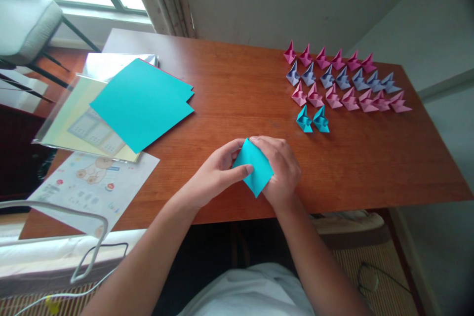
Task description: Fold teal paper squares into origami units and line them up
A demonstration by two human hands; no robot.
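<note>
A small folded teal paper square (253, 166) sits between both hands near the front edge of the wooden table (237, 74). My left hand (218, 172) pinches its left side, thumb on top. My right hand (283, 170) curls around its right side, fingers pressing the top corner. Both hands are closed on the paper. Just beyond, two finished teal origami pieces (313, 120) stand side by side.
Rows of pink and lilac folded origami pieces (346, 81) fill the table's back right. A stack of teal paper sheets (142, 101) lies at left on a clear plastic sleeve (66, 123). A printed instruction sheet (92, 187) lies at front left. A chair (25, 24) stands by the window.
</note>
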